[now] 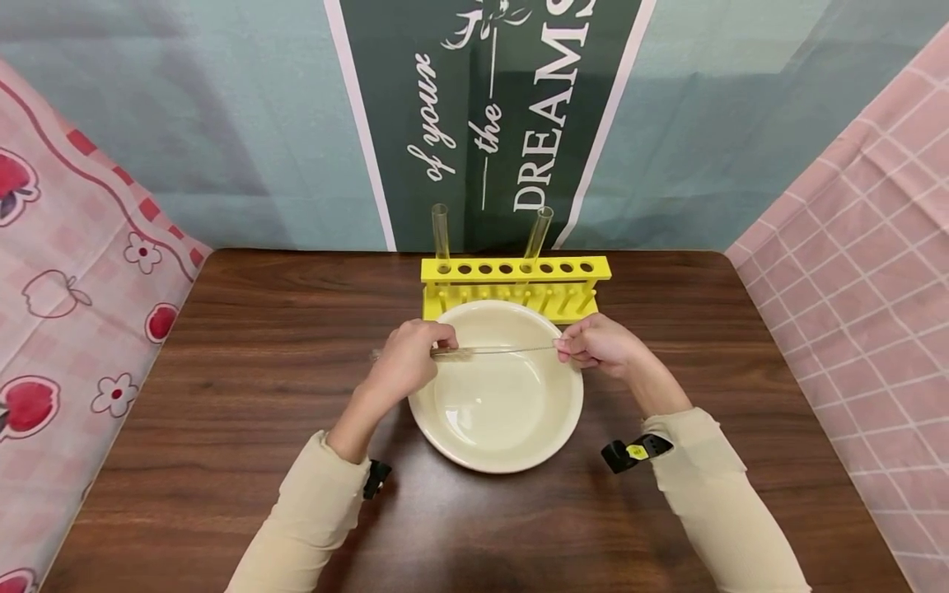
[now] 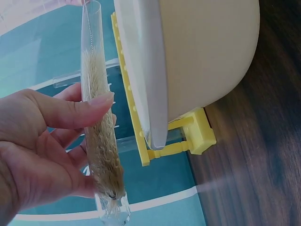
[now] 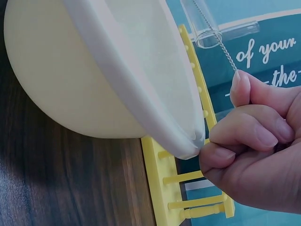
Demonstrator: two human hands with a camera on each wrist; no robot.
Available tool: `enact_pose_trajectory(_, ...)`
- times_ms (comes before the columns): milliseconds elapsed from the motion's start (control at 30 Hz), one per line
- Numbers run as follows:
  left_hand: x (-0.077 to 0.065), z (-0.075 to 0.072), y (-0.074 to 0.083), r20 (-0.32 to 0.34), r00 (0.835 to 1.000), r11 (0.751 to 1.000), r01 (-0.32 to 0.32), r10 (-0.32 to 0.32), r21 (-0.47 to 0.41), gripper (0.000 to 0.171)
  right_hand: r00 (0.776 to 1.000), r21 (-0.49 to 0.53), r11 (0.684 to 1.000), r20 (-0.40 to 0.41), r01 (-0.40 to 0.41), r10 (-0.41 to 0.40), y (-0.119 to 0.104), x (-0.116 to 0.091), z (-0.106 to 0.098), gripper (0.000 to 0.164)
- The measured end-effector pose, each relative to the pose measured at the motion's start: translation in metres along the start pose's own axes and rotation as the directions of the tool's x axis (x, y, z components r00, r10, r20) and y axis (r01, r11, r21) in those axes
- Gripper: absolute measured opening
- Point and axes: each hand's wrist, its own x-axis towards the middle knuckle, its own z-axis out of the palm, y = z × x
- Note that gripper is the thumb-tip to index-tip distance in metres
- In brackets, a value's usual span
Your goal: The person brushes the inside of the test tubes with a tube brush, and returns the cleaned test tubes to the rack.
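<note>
In the left wrist view a clear test tube (image 2: 90,35) lies between the thumb and fingers of my left hand (image 2: 51,125), which grips it. Inside the tube sits the bristle head of a test tube brush (image 2: 101,136), reaching nearly to the closed end. My right hand (image 3: 258,127) pinches the brush's twisted wire handle (image 3: 229,56), which comes out of the tube's mouth. Both hands are over a cream basin (image 1: 494,457), left hand (image 1: 406,362) above its left rim and right hand (image 1: 602,350) at its right rim.
Behind the basin stands a yellow test tube rack (image 1: 515,269). It carries a test tube (image 1: 441,231) at its left end and another tilted test tube (image 1: 539,235) right of its middle. The brown wooden table (image 1: 259,395) meets patterned cloths on three sides.
</note>
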Motion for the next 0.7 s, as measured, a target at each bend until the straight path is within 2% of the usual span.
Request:
enact_pose_trajectory(267,0.0008,0.0009,0.0030,0.030,1.000,1.000,0.006,-0.006,-0.012,0.047,1.000,-0.048,0.999,-0.010,-0.007,0.007,-0.0005,-0.0004,0.0020,0.021)
enact_pose_trajectory(467,-0.0003,0.0012,0.0033,0.029,1.000,1.000,0.004,-0.004,-0.018,0.048,1.000,-0.064,0.998,0.000,-0.010,0.010,-0.0001,-0.0003,0.0025,0.020)
enact_pose_trajectory(700,0.0006,0.0029,0.0049,0.044,0.999,0.999,0.009,-0.008,-0.035,0.048,0.999,-0.154,0.987,0.020,0.039,-0.036,0.0000,0.0015,0.0044,0.024)
